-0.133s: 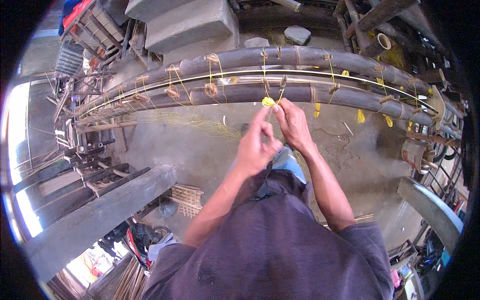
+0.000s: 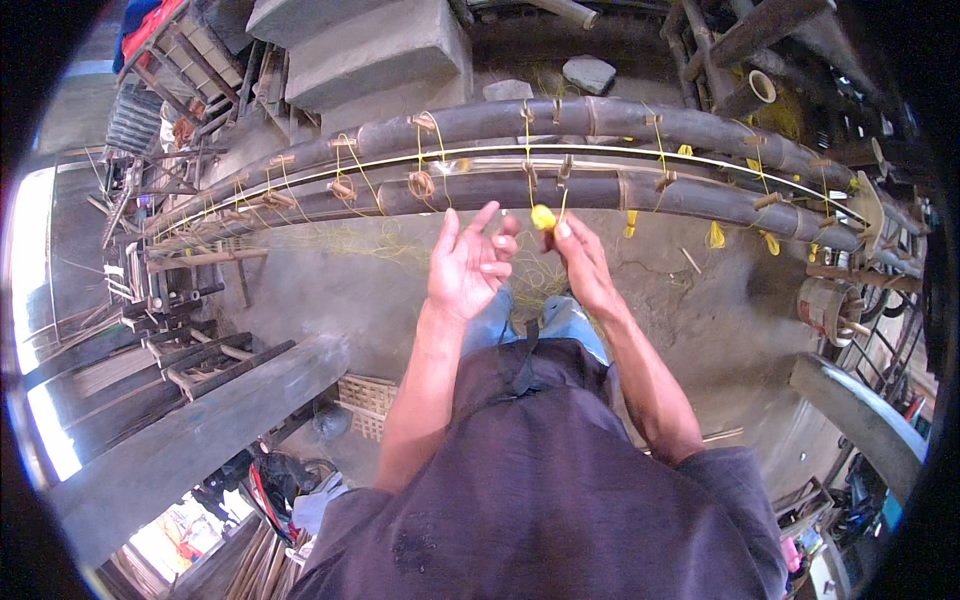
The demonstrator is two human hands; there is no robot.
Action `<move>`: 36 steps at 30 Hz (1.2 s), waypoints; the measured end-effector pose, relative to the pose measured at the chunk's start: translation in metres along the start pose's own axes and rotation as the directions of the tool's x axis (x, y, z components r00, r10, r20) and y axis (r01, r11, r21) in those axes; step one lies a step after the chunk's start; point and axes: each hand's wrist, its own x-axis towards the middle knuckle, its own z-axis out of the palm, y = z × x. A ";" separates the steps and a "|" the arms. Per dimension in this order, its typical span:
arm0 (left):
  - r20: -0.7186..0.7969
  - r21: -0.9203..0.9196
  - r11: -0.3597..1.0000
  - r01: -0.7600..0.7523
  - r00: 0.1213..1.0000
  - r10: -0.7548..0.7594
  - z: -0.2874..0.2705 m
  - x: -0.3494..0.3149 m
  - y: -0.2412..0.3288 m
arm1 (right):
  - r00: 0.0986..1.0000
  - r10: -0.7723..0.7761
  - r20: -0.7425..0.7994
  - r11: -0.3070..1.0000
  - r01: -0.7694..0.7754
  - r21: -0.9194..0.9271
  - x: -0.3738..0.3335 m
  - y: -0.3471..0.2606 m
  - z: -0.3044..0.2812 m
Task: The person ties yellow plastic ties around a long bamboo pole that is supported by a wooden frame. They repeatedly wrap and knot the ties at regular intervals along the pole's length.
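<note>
My right hand pinches a small bundle of yellow string just below the nearer bamboo pole. From that hand a yellow strand runs up to a peg on the pole. To the left of the bundle, my left hand is turned palm up, its fingers apart and partly bent, and nothing can be seen in it. A farther bamboo pole runs alongside, with a pale thin strip stretched between the two. String loops and pegs line both poles.
More yellow string bundles hang from the near pole at the right. Loose yellow string lies beyond my left hand. Concrete steps rise at the far side. A bucket stands at the right, and a woven basket at the lower left.
My left hand has moved left and away from the string bundle, its palm turning up. The right hand, with the bundle, has come slightly nearer to me.
</note>
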 end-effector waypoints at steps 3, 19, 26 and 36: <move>0.085 0.752 0.649 -0.111 0.994 0.071 0.013 -0.001 -0.003 | 0.974 -0.144 0.175 0.905 0.201 -0.375 0.008 -0.017 0.004; -0.197 0.569 0.809 0.150 0.979 -0.043 -0.117 -0.002 0.092 | 0.994 0.096 -0.047 0.657 -0.099 -0.748 0.186 -0.028 0.088; 0.238 0.954 0.139 -0.264 0.955 0.179 -0.144 0.024 0.087 | 0.982 0.157 -0.104 0.809 -0.189 -0.557 0.248 -0.015 0.098; 0.134 0.413 0.891 0.191 0.954 -0.267 -0.145 -0.023 0.150 | 0.817 0.369 0.444 0.633 0.129 -0.764 0.045 -0.040 0.214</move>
